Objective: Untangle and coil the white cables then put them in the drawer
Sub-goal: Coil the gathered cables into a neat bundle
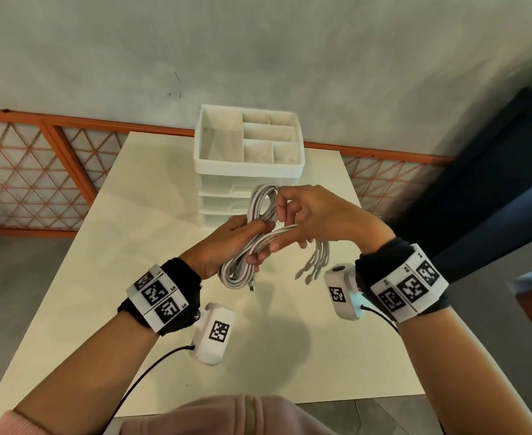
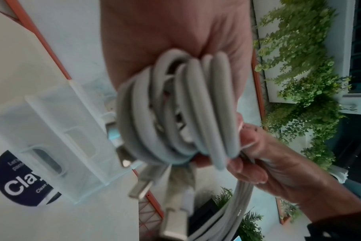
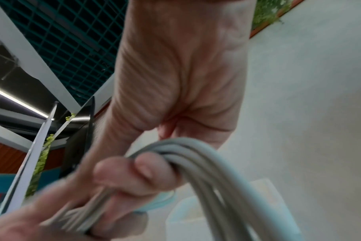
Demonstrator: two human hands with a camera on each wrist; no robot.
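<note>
**Coiled white cables held above the table, drawer unit behind**

We see the left hand (image 1: pixel 227 243) curled round the middle of the white cables (image 1: pixel 260 215), a looped bundle in mid-air over the table (image 1: pixel 70 309). The right hand (image 1: pixel 308 215) pinches strands at 3 o'clock of the coil; connector ends (image 1: pixel 311 271) dangle beneath it. At 12 o'clock stands the drawer unit (image 1: pixel 249 171), its front partly hidden by coil and hands, drawers closed. The left wrist view alone shows metal plugs (image 2: pixel 141 187) and a round dark sticker (image 2: pixel 21 184); the right wrist view shows only blurred strands (image 3: pixel 196 156) under the fingers (image 3: pixel 134 172).
</note>
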